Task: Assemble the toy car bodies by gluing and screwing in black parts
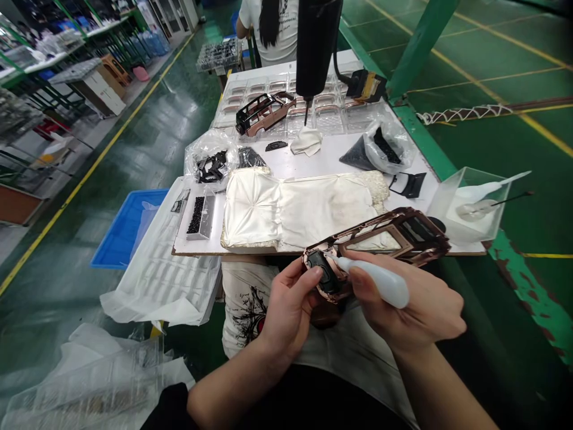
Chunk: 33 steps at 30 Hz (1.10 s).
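Note:
Tilted over the table's front edge is a brown and black model car body (380, 236). My left hand (290, 304) grips its left end, thumb pressed on a black part there. In my right hand (412, 301) is a white squeeze bottle (380, 280), its thin nozzle pointing at that same end; whether the tip touches cannot be told. Behind the car body lies a white cloth-covered pad (326, 206). A second model car body (266, 113) rests on clear trays farther back. An electric screwdriver (316, 51) hangs above a white cloth (307, 142).
Bags of black parts stand left (212, 161) and right (380, 146). A small box of screws (200, 218) sits at the left edge. At the right corner is a clear bin (474, 206) with another bottle. A blue crate (129, 227) is left; a person (273, 30) sits beyond.

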Each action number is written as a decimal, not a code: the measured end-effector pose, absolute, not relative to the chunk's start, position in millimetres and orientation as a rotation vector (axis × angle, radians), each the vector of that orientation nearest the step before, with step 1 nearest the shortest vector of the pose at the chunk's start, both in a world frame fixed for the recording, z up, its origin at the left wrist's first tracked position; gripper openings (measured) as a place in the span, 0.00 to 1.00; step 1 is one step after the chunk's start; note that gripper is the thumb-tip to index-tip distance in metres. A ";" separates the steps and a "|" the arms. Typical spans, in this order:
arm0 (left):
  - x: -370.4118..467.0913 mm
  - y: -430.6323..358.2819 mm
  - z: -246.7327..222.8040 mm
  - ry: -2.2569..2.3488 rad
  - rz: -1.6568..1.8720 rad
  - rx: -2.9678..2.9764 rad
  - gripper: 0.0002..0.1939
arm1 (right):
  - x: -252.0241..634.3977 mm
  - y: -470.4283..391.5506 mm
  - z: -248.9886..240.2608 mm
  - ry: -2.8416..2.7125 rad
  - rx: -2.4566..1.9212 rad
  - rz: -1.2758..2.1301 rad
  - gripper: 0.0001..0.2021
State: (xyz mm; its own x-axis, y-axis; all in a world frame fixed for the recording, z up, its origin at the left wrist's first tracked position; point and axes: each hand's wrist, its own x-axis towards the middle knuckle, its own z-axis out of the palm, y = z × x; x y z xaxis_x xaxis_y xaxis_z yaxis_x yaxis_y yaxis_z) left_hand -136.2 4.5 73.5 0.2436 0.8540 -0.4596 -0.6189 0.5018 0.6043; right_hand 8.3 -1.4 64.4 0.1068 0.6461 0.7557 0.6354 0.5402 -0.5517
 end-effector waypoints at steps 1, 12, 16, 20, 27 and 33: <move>-136.1 4.6 73.3 0.839 1.031 0.326 0.12 | 8.6 -1.6 64.5 -1.570 -1.129 0.009 0.15; -135.1 5.0 74.4 0.830 1.038 0.302 0.13 | 11.2 -1.3 69.8 -1.632 -1.122 -0.019 0.16; -136.1 5.1 75.2 0.826 1.026 0.311 0.14 | 10.9 0.1 71.8 -1.596 -1.112 -0.010 0.13; -137.0 4.3 75.9 0.820 1.022 0.311 0.13 | 10.5 2.2 71.3 -1.524 -1.071 -0.048 0.09; -136.8 3.4 73.8 0.811 1.021 0.319 0.11 | 10.9 2.2 68.9 -1.493 -1.076 -0.054 0.08; -137.2 2.6 73.5 0.818 1.028 0.303 0.12 | 9.1 1.9 69.6 -1.525 -1.090 -0.063 0.08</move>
State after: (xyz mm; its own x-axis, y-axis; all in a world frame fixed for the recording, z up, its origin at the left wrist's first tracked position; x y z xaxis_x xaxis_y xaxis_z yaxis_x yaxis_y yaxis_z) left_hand -137.2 2.6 73.5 0.2596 0.8501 -0.4583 -0.6375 0.5073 0.5799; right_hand 9.1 1.9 69.6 0.1391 0.5822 0.8011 0.6463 0.5595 -0.5189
